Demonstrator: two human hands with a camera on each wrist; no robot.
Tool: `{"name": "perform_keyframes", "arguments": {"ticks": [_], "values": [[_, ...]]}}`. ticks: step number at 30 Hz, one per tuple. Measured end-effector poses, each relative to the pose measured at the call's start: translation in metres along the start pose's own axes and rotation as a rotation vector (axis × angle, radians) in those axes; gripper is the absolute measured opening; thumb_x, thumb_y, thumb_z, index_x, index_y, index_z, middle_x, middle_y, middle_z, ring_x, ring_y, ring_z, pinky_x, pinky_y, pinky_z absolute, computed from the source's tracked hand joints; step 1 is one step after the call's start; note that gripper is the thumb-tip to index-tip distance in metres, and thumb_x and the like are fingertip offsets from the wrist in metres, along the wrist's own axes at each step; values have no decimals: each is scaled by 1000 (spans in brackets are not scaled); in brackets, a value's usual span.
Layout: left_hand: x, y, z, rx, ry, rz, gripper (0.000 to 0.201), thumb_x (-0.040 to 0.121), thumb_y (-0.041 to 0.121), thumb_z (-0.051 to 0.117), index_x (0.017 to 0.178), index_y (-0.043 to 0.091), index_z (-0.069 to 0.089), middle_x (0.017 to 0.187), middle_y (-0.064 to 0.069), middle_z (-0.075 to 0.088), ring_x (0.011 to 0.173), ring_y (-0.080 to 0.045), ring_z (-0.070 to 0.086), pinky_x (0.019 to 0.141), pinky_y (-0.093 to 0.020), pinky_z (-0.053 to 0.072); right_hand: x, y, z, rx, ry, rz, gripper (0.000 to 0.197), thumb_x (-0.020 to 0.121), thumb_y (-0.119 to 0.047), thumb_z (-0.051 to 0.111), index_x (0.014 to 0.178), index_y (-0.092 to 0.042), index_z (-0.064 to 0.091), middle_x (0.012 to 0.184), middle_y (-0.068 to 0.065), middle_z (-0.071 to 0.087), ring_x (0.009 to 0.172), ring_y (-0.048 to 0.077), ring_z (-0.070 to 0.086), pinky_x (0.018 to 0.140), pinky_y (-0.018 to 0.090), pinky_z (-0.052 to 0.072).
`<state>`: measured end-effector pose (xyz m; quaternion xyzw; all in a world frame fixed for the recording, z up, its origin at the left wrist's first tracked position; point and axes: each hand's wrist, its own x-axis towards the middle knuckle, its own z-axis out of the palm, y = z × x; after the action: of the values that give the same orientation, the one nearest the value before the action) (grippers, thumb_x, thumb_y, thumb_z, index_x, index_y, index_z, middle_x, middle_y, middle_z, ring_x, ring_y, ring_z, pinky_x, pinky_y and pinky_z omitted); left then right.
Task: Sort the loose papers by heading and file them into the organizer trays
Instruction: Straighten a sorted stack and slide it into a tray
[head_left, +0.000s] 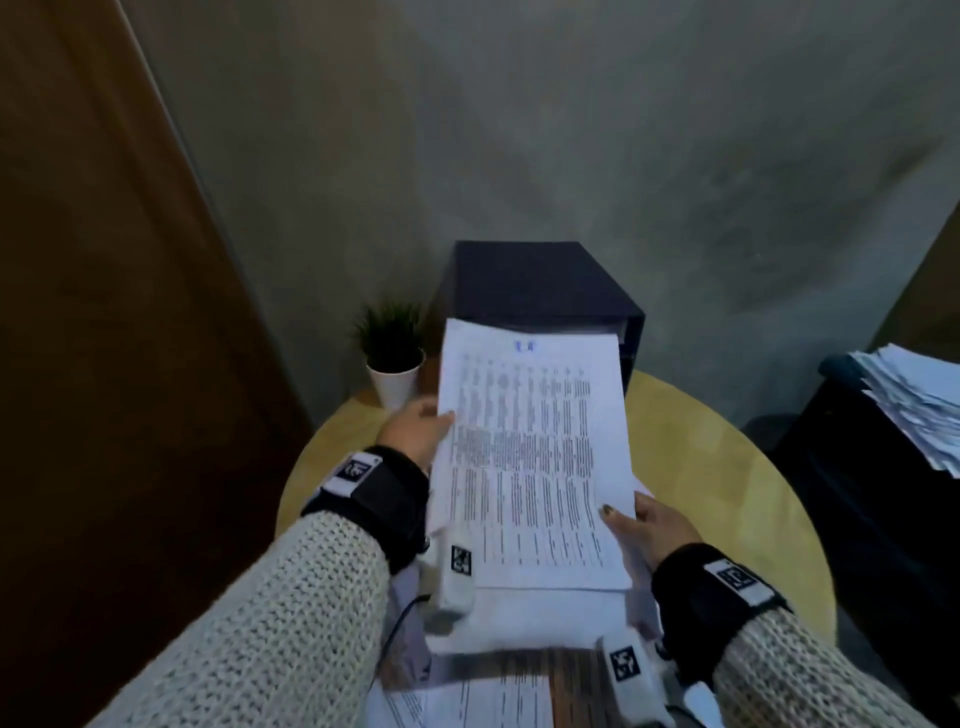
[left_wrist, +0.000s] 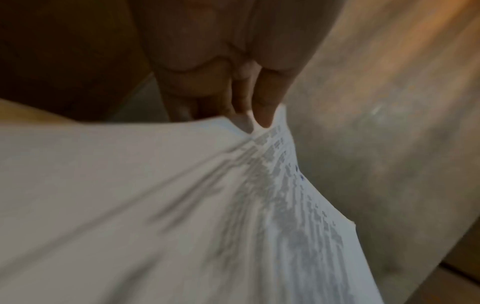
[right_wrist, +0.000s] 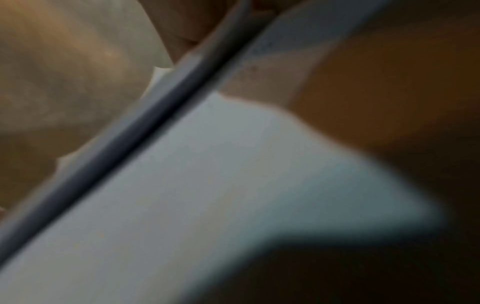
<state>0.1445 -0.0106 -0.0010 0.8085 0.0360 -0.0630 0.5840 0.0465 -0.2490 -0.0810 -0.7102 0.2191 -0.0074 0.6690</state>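
A sheaf of printed papers (head_left: 530, 457) with a blue heading is held up over the round wooden table (head_left: 727, 467), its top edge in front of the dark organizer (head_left: 540, 286). My left hand (head_left: 415, 431) pinches the sheaf's left edge; in the left wrist view the fingertips (left_wrist: 265, 115) clamp the papers (left_wrist: 182, 205). My right hand (head_left: 649, 525) grips the lower right corner, thumb on top. The right wrist view is blurred and shows only paper edges (right_wrist: 207, 185). More loose sheets (head_left: 493, 696) lie on the table beneath.
A small potted plant (head_left: 392, 353) stands left of the organizer. A messy stack of papers (head_left: 914, 405) rests on a dark cabinet at the right. A brown door (head_left: 104, 312) fills the left; a grey wall is behind.
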Motion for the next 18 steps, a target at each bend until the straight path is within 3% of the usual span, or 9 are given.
{"name": "perform_keyframes", "arguments": {"ticks": [1,3,6,8,9,11,13,16,18], "values": [[4,-16,6,35,-62,-47,15,93,17,55,105,13,62,119,-16,65,107,-31,62,98,-43,48,7,9,-4,-85,32,32,30,93,-4,56,123,3,58,101,10,64,63,9,65,45,5,45],[6,-43,16,120,-178,-129,27,95,19,52,118,8,59,123,-14,62,111,-30,60,96,-36,48,20,20,-10,-254,51,98,36,92,-16,60,124,-1,60,100,7,65,79,21,63,61,17,50],[4,-74,26,157,-272,-238,35,97,17,50,131,8,52,140,-9,50,125,-26,51,104,-34,42,30,22,-13,-532,-8,175,47,94,-27,56,134,-3,51,128,8,59,119,27,56,98,30,44],[6,-88,30,197,-297,-273,33,97,17,50,129,11,54,142,-7,48,124,-24,51,105,-35,41,35,21,-12,-622,-43,218,55,95,-33,53,141,-4,41,145,8,45,134,25,43,106,26,35],[8,-93,31,191,-292,-285,31,97,16,50,127,12,56,136,-7,53,113,-23,57,99,-33,45,37,21,-11,-649,-51,241,58,96,-34,51,143,-4,38,149,8,40,137,25,39,106,26,33],[10,-100,34,99,-278,-321,26,97,12,49,121,12,58,119,-11,63,82,-21,61,70,-24,52,44,21,-8,-726,-59,248,53,96,-36,50,141,-8,42,148,7,42,135,24,42,100,24,36],[12,-104,36,23,-266,-362,25,96,9,49,120,10,58,108,-16,65,64,-17,56,47,-21,43,52,20,-7,-757,-47,223,44,96,-34,51,134,-12,52,140,5,53,127,23,51,85,19,37],[21,-109,38,16,-285,-374,29,94,13,54,122,10,60,96,-11,66,64,-19,53,48,-22,37,62,11,-5,-686,-6,191,40,96,-29,53,131,-11,55,135,7,57,123,24,54,79,16,31],[25,-109,39,-30,-312,-415,28,94,14,56,121,10,59,96,-8,65,68,-19,58,49,-21,44,72,6,-5,-608,12,175,39,95,-24,56,130,-9,56,132,8,59,121,24,55,80,18,34]]}}
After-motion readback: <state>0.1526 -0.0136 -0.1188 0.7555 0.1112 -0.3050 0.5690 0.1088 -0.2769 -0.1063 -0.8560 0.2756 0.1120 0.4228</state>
